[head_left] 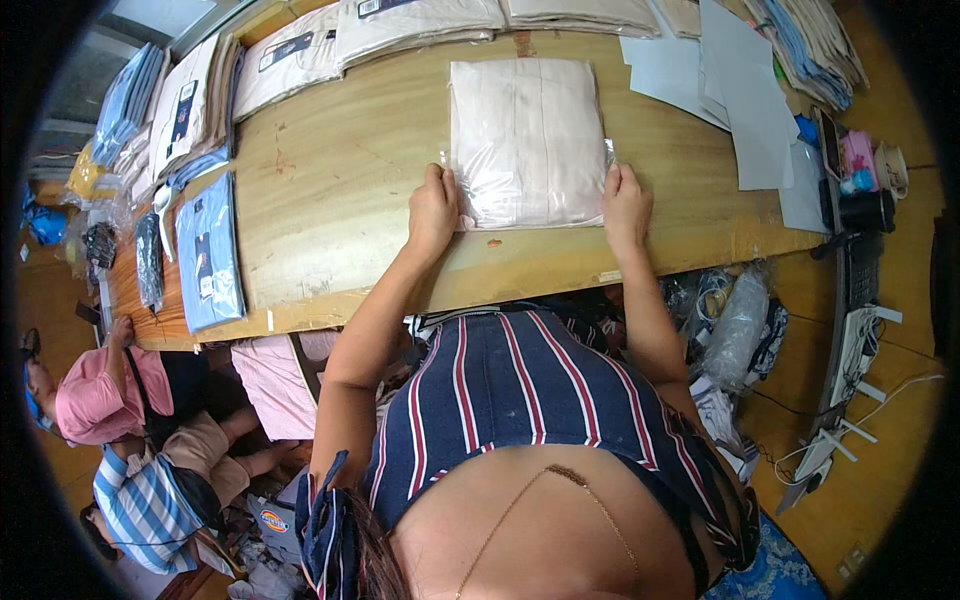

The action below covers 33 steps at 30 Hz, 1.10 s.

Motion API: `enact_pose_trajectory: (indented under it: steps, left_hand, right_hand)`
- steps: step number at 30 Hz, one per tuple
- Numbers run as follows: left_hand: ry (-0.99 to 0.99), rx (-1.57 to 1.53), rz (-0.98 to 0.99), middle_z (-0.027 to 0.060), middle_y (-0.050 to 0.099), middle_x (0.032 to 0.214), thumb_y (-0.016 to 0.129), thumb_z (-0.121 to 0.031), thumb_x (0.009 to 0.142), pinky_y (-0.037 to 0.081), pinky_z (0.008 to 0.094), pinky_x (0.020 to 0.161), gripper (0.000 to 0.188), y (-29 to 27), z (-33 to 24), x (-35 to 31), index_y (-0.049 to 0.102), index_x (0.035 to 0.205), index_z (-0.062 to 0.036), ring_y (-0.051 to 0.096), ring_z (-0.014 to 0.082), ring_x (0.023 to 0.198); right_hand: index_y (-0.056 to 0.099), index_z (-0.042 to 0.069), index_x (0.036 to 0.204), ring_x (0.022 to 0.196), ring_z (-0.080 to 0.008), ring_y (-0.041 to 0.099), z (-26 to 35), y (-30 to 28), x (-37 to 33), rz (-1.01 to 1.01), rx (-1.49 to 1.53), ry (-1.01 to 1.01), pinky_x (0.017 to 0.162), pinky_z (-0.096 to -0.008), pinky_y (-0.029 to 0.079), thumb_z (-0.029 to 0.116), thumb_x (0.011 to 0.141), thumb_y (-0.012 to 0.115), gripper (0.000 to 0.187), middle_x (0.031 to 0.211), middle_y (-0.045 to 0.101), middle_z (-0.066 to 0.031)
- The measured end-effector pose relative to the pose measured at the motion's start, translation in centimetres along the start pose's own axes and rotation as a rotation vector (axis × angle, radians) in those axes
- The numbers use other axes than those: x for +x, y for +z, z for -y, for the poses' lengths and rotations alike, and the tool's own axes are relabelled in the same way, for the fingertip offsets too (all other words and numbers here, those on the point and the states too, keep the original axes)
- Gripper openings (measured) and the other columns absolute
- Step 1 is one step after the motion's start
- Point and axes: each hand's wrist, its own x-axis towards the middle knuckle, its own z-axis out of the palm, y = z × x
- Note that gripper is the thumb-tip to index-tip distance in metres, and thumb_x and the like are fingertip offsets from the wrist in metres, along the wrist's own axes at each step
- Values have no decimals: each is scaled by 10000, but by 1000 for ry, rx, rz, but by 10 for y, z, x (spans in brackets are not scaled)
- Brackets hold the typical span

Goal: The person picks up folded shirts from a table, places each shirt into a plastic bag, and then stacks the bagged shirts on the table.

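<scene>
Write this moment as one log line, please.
left hand: grips lower left side | right hand: grips lower right side | item: clear-bagged pale garment | surface: wooden table | nearby: white sheets

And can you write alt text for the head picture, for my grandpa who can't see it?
A person's left hand and right hand hold the sides of a pale pink bagged garment on a table. Folded clothes line its far edge; white sheets lie right.
</scene>
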Motion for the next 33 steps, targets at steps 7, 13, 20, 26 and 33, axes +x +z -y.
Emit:
enact_pose_trajectory:
  steps: [7, 13, 20, 26, 33]
  left_hand:
    - [228, 629, -137, 114, 547, 680, 522, -206, 766, 416, 379, 534, 150, 8, -10, 11, 534, 808, -63, 532, 277, 646]
    - [264, 474, -327, 85, 474, 919, 580, -192, 728, 351, 376, 748, 223, 1, -10, 5, 562, 943, -140, 441, 252, 881]
    - [133, 211, -715, 152, 432, 996, 466, -24, 777, 304, 351, 841, 218, -71, 48, -120, 459, 994, -13, 407, 263, 956]
    - [-934, 11, -698, 157, 467, 876, 477, -156, 793, 338, 330, 805, 195, 10, 142, -361, 443, 878, 16, 444, 260, 852]
    - [-1500, -197, -631, 166, 469, 913, 474, -150, 795, 339, 333, 811, 216, 91, 166, -459, 446, 922, 23, 447, 269, 875]
  right_hand:
    - [560, 112, 834, 757, -290, 525, 21, -1, -3, -198, -467, -166, 645, -424, 383, 201, 774, 481, 134, 742, 543, -114]
    - [559, 281, 1012, 910, -250, 458, 13, 11, -5, -125, -293, -178, 771, -411, 336, 163, 737, 528, 300, 871, 500, -66]
    - [503, 181, 1129, 898, -283, 472, -21, 3, -1, -49, 39, -333, 793, -387, 357, 150, 773, 504, 357, 916, 526, -102]
    - [455, 147, 1170, 885, -290, 465, -10, -4, -2, 5, 67, -407, 777, -392, 355, 178, 804, 455, 368, 939, 510, -128]
    - [472, 166, 1148, 885, -295, 482, -11, 0, 1, 2, -107, -420, 760, -404, 366, 188, 809, 443, 341, 949, 514, -122]
